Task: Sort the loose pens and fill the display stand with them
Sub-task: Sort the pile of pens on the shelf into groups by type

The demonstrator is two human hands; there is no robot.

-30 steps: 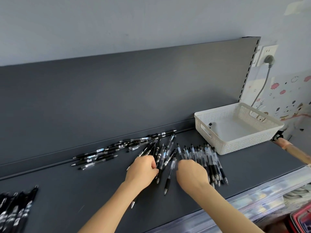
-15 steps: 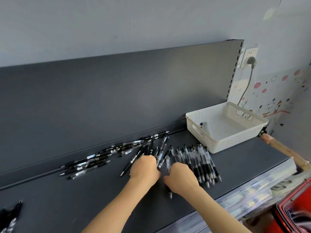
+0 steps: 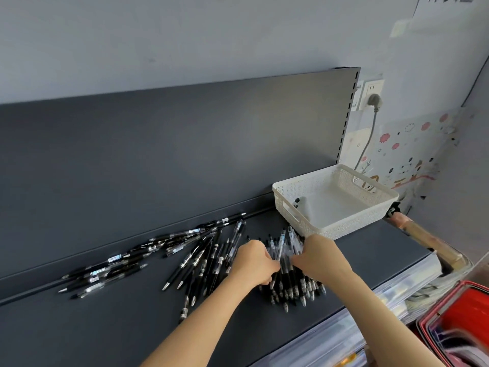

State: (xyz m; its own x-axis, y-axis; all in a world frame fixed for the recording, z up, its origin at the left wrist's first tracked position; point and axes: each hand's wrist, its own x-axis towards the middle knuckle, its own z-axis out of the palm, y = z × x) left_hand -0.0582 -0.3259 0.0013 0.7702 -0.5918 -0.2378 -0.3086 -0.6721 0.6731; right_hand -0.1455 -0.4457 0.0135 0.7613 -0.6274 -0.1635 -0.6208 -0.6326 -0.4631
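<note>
Several black and clear pens lie scattered on the dark shelf [image 3: 79, 327]. A tight bundle of pens [image 3: 293, 284] sits between my hands, tips pointing toward me. My left hand [image 3: 251, 263] curls around the bundle's left side. My right hand [image 3: 320, 258] curls around its right side, close to the white basket. One pen [image 3: 280, 245] sticks up at a slant between the two hands. A loose fan of pens [image 3: 203, 258] lies left of my left hand, and another strip of pens [image 3: 105, 271] runs along the back ledge.
A white perforated basket [image 3: 365, 218] stands at the shelf's right end with a small dark item inside. A red crate [image 3: 460, 327] sits below right. A wooden handle [image 3: 423, 239] juts past the shelf's right end. A plugged socket [image 3: 373, 96] is on the wall.
Both hands have moved right and closed in on the right-hand group of pens, squeezing it into a tighter bundle. The view has shifted, so the pens at far left are out of frame.
</note>
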